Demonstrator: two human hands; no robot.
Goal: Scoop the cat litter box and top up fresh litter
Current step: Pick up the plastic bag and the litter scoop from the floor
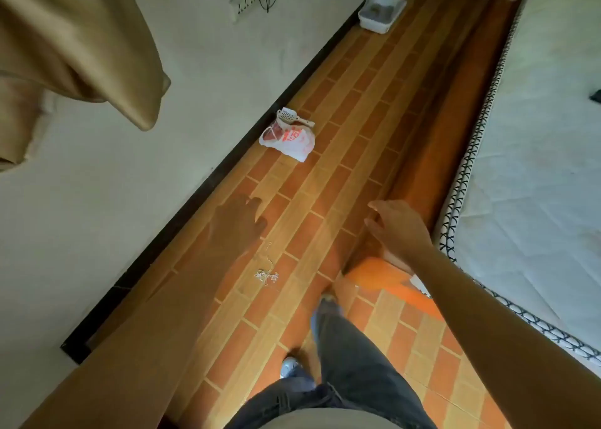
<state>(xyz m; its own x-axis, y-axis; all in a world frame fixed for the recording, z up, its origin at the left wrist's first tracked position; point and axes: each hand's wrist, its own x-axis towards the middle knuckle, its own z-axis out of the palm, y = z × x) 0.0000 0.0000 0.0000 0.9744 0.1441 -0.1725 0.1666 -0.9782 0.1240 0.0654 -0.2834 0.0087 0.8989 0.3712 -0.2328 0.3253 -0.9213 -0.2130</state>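
the litter box (pixel 382 9) sat on the floor (pixel 325 181) by the wall (pixel 130 201), far off at 1 o'clock. the scoop (pixel 289 118) lay against a bag (pixel 292 142) at 12 o'clock. both hands hung empty, fingers loose: left hand (pixel 239 220) at 9 o'clock, right hand (pixel 398 230) at 3 o'clock near the bed (pixel 536 152).

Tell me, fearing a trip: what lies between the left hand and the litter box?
Head view: a slotted scoop lying against a crumpled white-and-red plastic bag; otherwise bare tiles from left hand to litter box.
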